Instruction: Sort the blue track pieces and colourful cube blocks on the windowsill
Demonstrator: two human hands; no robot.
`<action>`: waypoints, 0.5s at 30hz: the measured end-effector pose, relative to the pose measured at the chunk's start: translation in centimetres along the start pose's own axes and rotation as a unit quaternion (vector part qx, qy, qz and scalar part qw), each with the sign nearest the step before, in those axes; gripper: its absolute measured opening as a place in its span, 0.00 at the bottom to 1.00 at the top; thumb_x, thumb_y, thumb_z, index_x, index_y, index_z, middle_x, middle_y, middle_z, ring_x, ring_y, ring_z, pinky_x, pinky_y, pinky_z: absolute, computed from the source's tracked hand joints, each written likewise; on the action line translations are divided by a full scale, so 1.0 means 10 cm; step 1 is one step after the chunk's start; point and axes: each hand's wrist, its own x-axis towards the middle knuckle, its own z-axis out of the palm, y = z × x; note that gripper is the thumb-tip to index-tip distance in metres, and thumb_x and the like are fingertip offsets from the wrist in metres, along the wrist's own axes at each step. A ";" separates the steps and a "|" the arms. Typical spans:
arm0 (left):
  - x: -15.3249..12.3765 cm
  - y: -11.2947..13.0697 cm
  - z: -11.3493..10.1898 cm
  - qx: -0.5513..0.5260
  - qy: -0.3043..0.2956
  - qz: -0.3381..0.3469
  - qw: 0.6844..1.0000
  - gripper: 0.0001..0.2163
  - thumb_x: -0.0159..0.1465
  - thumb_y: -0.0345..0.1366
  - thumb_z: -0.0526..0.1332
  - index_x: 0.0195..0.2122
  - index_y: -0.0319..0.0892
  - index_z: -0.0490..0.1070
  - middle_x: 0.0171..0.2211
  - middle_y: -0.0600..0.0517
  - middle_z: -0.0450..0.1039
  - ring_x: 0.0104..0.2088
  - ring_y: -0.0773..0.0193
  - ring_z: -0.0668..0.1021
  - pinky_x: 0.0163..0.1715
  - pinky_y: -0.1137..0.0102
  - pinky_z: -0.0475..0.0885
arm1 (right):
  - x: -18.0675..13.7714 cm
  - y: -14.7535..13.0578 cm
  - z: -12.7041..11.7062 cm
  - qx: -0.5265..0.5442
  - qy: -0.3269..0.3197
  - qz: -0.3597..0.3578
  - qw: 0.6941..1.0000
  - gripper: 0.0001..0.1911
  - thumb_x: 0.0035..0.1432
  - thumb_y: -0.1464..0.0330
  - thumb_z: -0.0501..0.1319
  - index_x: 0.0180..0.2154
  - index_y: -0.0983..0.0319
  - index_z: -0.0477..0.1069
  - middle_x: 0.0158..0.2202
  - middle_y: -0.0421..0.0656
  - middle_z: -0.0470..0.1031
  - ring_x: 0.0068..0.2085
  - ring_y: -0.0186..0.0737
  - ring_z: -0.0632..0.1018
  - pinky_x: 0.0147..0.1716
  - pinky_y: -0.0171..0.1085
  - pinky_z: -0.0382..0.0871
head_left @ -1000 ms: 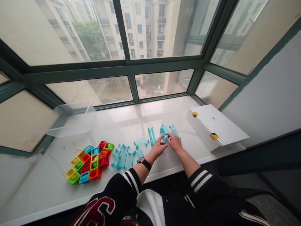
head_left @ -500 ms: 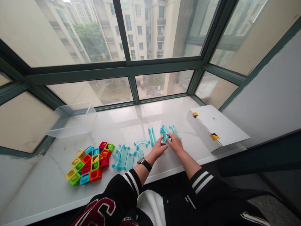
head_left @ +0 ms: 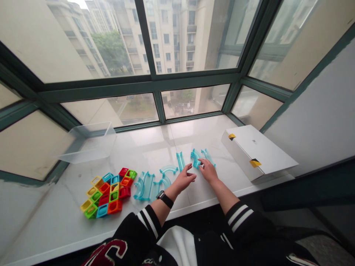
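Note:
Several translucent blue toy track pieces lie on the white sill. My right hand (head_left: 208, 171) has its thumb and fingertips closed about the near end of a curved track piece (head_left: 195, 158), partly hiding that end. To the left, my left hand (head_left: 184, 180) hovers with fingers apart, holding nothing. Just beyond its fingertips is a narrow straight track piece (head_left: 180, 161). Another straight track piece (head_left: 207, 157) lies behind my right hand. Left of my hands are a curved arc piece (head_left: 168, 169) and a group of wider track pieces (head_left: 144, 186), partly overlapping.
A cluster of colourful plastic blocks (head_left: 109, 192) sits on the left of the white sill (head_left: 144, 147). Behind it stands a clear plastic bin (head_left: 91, 153). A white box (head_left: 257, 147) with yellow-black tabs is at the right. Green-framed windows border the back.
My left hand has drawn back to the left, away from the curved track piece, its fingers spread. My right hand stays at that piece. The view has shifted slightly.

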 end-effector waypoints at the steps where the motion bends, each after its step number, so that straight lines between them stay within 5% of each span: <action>1: -0.08 0.06 -0.08 -0.005 -0.011 -0.005 1.000 0.38 0.59 0.41 0.74 0.69 0.45 0.63 0.72 0.33 0.56 0.48 0.58 0.79 0.45 0.59 0.81 | -0.01 0.00 -0.01 0.002 0.001 -0.004 1.000 0.22 0.61 0.70 0.59 0.56 0.57 0.75 0.43 0.44 0.77 0.33 0.40 0.76 0.42 0.42 0.74; 7: -0.73 0.18 -0.75 -0.012 -0.007 -0.027 1.000 0.30 0.62 0.50 0.71 0.62 0.45 0.71 0.60 0.39 0.73 0.44 0.59 0.81 0.39 0.64 0.79 | -0.27 -0.02 -0.04 0.036 0.051 0.000 0.998 0.24 0.63 0.66 0.58 0.60 0.56 0.70 0.42 0.44 0.76 0.30 0.39 0.73 0.39 0.43 0.75; 15: -1.75 -0.35 -1.49 -0.017 0.153 -0.062 0.986 0.31 0.53 0.50 0.76 0.55 0.44 0.76 0.41 0.48 0.80 0.38 0.58 0.79 0.33 0.67 0.74 | -1.02 0.01 0.19 0.071 -0.040 -0.045 0.996 0.18 0.66 0.66 0.55 0.54 0.57 0.75 0.39 0.45 0.78 0.37 0.45 0.79 0.45 0.46 0.76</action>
